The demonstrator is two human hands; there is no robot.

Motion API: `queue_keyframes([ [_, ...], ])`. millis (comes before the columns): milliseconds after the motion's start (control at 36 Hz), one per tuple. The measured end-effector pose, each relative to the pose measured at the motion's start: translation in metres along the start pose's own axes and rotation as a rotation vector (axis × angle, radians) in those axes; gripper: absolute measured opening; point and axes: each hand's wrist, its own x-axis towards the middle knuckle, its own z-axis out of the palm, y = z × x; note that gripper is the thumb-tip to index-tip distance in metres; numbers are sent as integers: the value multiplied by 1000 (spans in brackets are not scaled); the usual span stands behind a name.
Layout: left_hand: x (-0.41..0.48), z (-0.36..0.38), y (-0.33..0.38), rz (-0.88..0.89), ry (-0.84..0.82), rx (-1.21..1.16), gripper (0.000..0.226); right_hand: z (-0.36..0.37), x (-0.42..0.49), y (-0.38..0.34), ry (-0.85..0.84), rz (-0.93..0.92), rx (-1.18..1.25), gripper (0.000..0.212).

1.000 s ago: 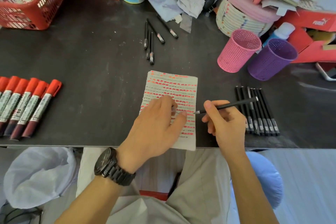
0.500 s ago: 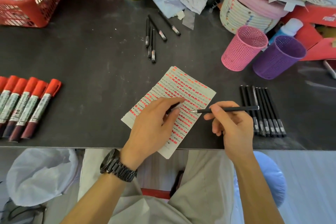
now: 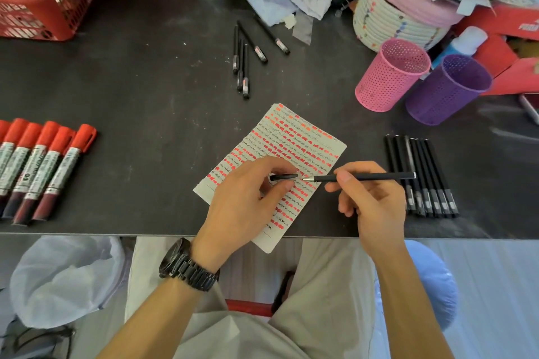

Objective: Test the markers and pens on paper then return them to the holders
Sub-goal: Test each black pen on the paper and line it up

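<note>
The right hand (image 3: 370, 201) grips a black pen (image 3: 364, 176) in curled fingers, its tip touching the paper (image 3: 306, 137), which lies tilted on the dark bench (image 3: 145, 90). The left hand (image 3: 248, 198) rests on the sheet and pinches a short black cap (image 3: 284, 176) between thumb and forefinger. The paper carries rows of red dashes and handwriting too small to read. Red markers (image 3: 43, 166) lie to the left, their label print illegible. A row of black pens (image 3: 431, 183) lies just right of the hand, below the pink holder (image 3: 390, 76) and purple holder (image 3: 449, 90). White lettering on the red box (image 3: 519, 20) is cut off by the frame edge.
</note>
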Motion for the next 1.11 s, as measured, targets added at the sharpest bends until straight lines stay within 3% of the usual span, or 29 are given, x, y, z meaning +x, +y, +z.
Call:
queue_keyframes([
  [500,-1,2,-4,34,14,9,19,5,-3,-3,-55,-5,-69,4],
  [889,-1,3,-3,22,13,-25,17,9,-3,-4,-97,7,-173,14],
  [1056,-1,2,-4,-25,10,-65,37,9,-3,-3,-122,21,-195,15],
  [1111,0,1,-5,-30,15,-80,29,10,-3,-4,-138,16,-198,15],
])
